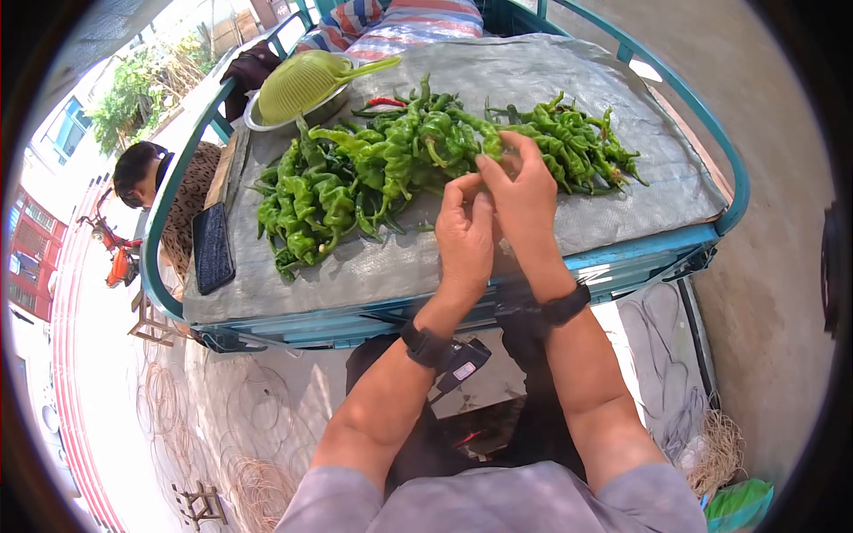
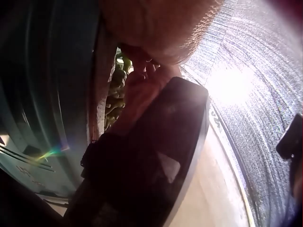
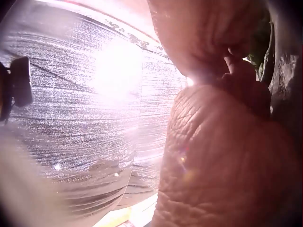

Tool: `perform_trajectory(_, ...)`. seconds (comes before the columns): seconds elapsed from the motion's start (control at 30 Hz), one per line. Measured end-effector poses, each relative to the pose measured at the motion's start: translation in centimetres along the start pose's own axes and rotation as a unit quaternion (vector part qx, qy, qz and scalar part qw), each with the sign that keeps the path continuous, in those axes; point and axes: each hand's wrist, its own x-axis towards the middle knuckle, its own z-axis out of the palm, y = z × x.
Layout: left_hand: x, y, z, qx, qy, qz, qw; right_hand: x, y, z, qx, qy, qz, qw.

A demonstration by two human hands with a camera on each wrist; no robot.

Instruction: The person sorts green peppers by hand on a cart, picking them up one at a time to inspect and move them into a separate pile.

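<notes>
Green peppers [image 1: 306, 209] lie in heaps on a grey sheet [image 1: 391, 280] over a blue cart bed, with a red pepper [image 1: 386, 102] near the back. In the head view the right hand [image 1: 526, 191] has its thumb and fingers curled round the end of a green pepper [image 1: 480, 133] at the heap's right side. The left hand [image 1: 466, 235] is just beside it, fingers bent toward the right hand's fingertips; what it holds, if anything, is hidden. Both wrist views show mostly skin, dark and close, with the left hand [image 2: 142, 90] and right hand [image 3: 222, 142].
A yellow-green strainer [image 1: 306, 84] rests on a metal bowl [image 1: 258, 115] at the back left. A dark phone-like object [image 1: 213, 249] lies at the left edge. Blue rails [image 1: 693, 80] surround the bed. A second person [image 1: 182, 195] sits beyond the left rail.
</notes>
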Motion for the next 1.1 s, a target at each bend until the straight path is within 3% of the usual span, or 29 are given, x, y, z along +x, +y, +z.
perform_trajectory(0.1,-0.1,-0.1,0.2,-0.006,0.006,0.0,1.0,0.4,0.7,-0.5,0.178,0.051,0.023,0.982)
perform_trajectory(0.23,-0.2,0.0,0.3,-0.008,0.024,-0.005,1.0,0.1,-0.9,-2.5,-0.005,0.1,-0.026,0.995)
perform_trajectory(0.3,-0.2,0.0,0.3,-0.016,0.046,0.0,0.999,0.4,-0.4,-2.7,-0.096,0.086,-0.052,0.99)
perform_trajectory(0.43,-0.1,0.0,0.4,-0.013,0.068,0.02,0.997,0.6,0.5,-2.8,-0.301,0.059,-0.104,0.946)
perform_trajectory(0.53,0.0,0.2,0.6,-0.035,0.104,0.022,0.994,0.2,-0.1,-2.4,-0.279,0.088,-0.151,0.944)
perform_trajectory(0.63,-0.1,0.7,0.7,-0.027,0.101,0.006,0.995,0.1,-0.6,-1.5,-0.178,0.088,-0.174,0.965)
perform_trajectory(0.73,0.2,0.7,0.5,-0.049,0.085,-0.017,0.995,-0.4,-1.6,-0.6,-0.06,-0.012,-0.074,0.995)
perform_trajectory(0.77,0.2,0.6,0.1,-0.025,0.067,-0.02,0.997,-0.5,-1.3,0.0,-0.033,0.001,-0.099,0.995)
perform_trajectory(0.87,0.9,-2.4,-0.7,0.05,0.05,0.066,0.995,-0.5,-1.9,1.2,-0.038,-0.015,-0.131,0.991)
perform_trajectory(0.9,0.4,-0.3,-0.1,0.008,0.066,0.017,0.998,-0.6,-2.2,1.6,-0.051,-0.006,-0.141,0.989)
perform_trajectory(1.1,1.2,-1.3,-0.9,0.019,0.06,0.04,0.997,-0.3,-2.6,2.2,-0.06,-0.076,-0.096,0.991)
